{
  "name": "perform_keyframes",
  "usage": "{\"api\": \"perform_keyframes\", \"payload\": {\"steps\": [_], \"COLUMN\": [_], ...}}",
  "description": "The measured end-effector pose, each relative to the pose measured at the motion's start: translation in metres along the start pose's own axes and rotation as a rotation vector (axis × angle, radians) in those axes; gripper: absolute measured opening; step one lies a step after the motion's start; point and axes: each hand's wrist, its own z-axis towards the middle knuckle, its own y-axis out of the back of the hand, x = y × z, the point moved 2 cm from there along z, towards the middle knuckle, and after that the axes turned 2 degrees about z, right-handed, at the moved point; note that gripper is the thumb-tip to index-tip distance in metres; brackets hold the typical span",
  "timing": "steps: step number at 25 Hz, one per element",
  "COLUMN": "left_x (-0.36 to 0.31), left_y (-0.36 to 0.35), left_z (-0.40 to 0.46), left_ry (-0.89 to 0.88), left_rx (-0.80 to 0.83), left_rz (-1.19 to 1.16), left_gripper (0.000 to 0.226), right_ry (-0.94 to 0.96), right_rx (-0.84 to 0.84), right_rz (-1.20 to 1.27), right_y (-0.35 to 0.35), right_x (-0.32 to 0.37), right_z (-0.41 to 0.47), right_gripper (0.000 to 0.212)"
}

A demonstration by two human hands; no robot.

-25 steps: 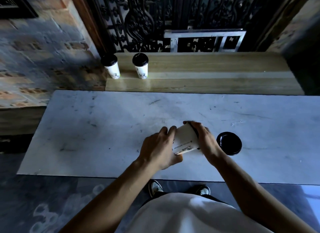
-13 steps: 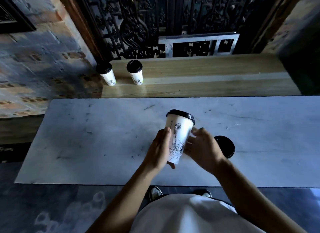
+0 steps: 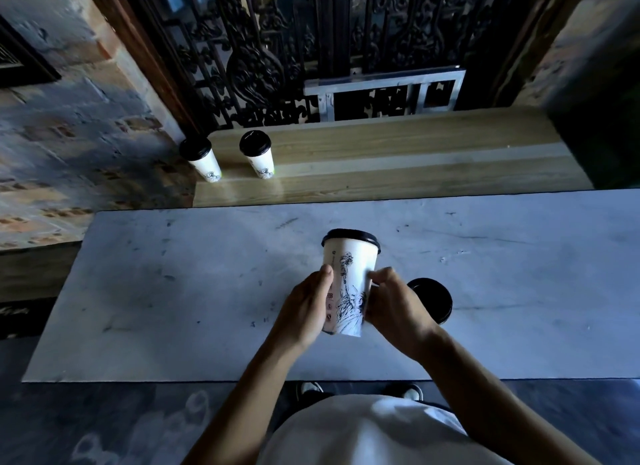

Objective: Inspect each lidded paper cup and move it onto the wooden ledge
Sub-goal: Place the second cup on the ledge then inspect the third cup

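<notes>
I hold a white paper cup with a black lid and a dark line drawing (image 3: 349,274) upright above the marble table (image 3: 173,291). My left hand (image 3: 304,312) grips its left side and my right hand (image 3: 394,309) grips its right side near the base. Another black-lidded cup (image 3: 431,300) stands on the table just right of my right hand, mostly hidden by it. Two lidded cups (image 3: 201,158) (image 3: 258,155) stand at the left end of the wooden ledge (image 3: 415,156) beyond the table.
A dark ornate iron grille (image 3: 263,66) and a metal frame (image 3: 384,94) rise behind the ledge. A brick wall (image 3: 69,135) lies to the left. The table's near edge is just in front of my body.
The cup went from lying tilted low between my hands to upright and raised. Since half a second ago it has turned slightly in my hands.
</notes>
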Motion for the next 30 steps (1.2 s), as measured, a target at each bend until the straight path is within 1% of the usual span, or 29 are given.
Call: {"api": "perform_keyframes", "payload": {"steps": [2,3,5,7,9,12,14,16,17,20,21,23,24,27,30], "left_x": [-0.003,-0.004,-0.007,-0.008,-0.011,-0.012,-0.008,-0.006,-0.007,-0.012,-0.013,-0.015,-0.015,-0.015,-0.013], "left_y": [0.003,0.003,0.004,0.002,0.000,-0.004,-0.006,-0.006,-0.005,0.001,0.003,0.005,0.005,0.006,0.008], "left_z": [0.000,-0.002,-0.005,-0.006,-0.009,-0.015,-0.019,-0.024,-0.025,-0.027,-0.027,-0.025,-0.025,-0.023,-0.022], "left_ry": [-0.023,-0.043,-0.091,-0.151,-0.200,-0.225,-0.235,-0.249,-0.261,-0.339,-0.362,-0.390,-0.393,-0.392,-0.357], "left_rx": [-0.106,-0.181,-0.323,-0.383,-0.396,-0.398,-0.367,-0.352,-0.359,-0.410,-0.420,-0.426,-0.425,-0.435,-0.459], "left_rz": [0.072,0.058,-0.043,-0.157,-0.234,-0.265,-0.259,-0.237,-0.217,-0.128,-0.113,-0.104,-0.104,-0.115,-0.148], "left_gripper": [0.052,0.043,0.022,0.011,0.012,0.021,0.023,0.031,0.030,0.018,0.015,0.012,0.011,0.012,0.013], "right_ry": [0.023,0.035,0.046,0.025,0.010,0.019,0.033,0.036,0.042,0.047,0.046,0.060,0.065,0.094,0.123], "right_rx": [-0.050,-0.078,-0.138,-0.144,-0.109,-0.033,-0.027,-0.043,-0.052,-0.090,-0.117,-0.127,-0.129,-0.117,-0.064], "right_rz": [-0.018,-0.025,-0.050,-0.082,-0.076,-0.063,-0.064,-0.054,-0.055,-0.054,-0.038,-0.010,-0.005,-0.031,-0.036], "right_y": [0.006,0.009,0.013,0.015,0.012,0.010,0.012,0.011,0.010,0.007,0.007,0.008,0.008,0.011,0.011], "right_x": [0.004,0.005,0.007,0.008,0.010,0.010,0.009,0.009,0.009,0.007,0.007,0.007,0.008,0.008,0.012], "right_z": [-0.002,-0.003,-0.003,-0.005,-0.010,-0.014,-0.014,-0.013,-0.013,-0.011,-0.011,-0.008,-0.006,-0.004,-0.006], "right_gripper": [0.062,0.059,0.047,0.042,0.042,0.043,0.044,0.043,0.041,0.030,0.031,0.050,0.053,0.040,0.035]}}
